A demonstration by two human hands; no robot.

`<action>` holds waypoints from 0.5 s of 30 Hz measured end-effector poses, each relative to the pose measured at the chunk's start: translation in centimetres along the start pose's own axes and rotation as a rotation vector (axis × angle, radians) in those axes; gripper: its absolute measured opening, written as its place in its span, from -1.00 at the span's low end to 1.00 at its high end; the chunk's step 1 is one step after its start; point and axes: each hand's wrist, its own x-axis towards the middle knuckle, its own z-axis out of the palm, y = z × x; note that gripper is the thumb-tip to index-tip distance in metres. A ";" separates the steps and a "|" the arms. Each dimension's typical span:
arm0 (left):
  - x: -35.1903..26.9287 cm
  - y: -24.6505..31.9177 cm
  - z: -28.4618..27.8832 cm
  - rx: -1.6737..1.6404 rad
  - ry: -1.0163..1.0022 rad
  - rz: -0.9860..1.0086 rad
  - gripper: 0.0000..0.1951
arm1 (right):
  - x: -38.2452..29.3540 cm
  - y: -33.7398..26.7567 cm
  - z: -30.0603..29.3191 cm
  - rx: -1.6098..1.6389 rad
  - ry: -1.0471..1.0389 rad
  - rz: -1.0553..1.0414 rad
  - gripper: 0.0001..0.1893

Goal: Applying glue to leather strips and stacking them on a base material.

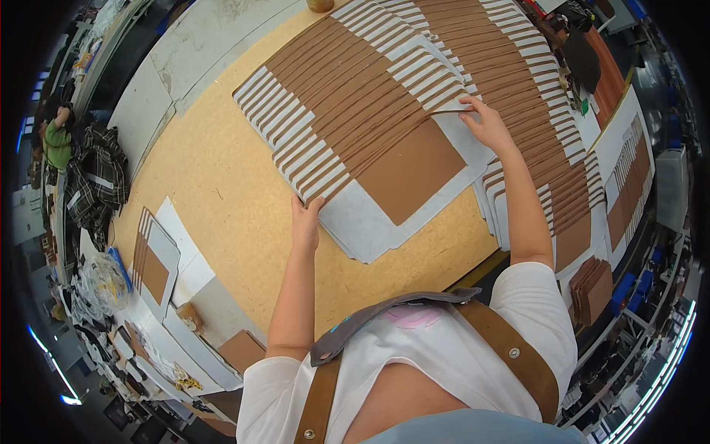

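Note:
Overlapping brown sheets with white notched borders lie fanned in a long row on the yellowish tabletop. Narrow brown strips run slantwise across the row's near end. My left hand pinches the near left edge, thumb on top, around the lower ends of the strips. The fingers of my right hand hold the loose upper right end of a brown strip, slightly raised over the white border. To the right, a second fanned row of similar sheets partly underlies the first.
A stack of small brown pieces sits at the right, a small fanned set at the left. A jar stands at the far edge. Plaid cloth and a plastic bag are at the left. Another person is beyond them.

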 end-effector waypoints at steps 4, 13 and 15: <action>-1.1 -0.6 0.9 0.036 -0.026 -0.014 -0.27 | 0.6 0.7 -0.7 -0.054 0.123 -0.003 -0.67; -3.9 -2.2 0.8 0.254 0.049 0.035 -0.12 | 1.0 -3.6 -6.3 0.049 -0.257 0.066 -0.66; -3.8 -2.5 1.0 0.249 0.023 0.050 -0.10 | 1.6 -0.9 -6.0 0.051 -0.293 0.073 -0.72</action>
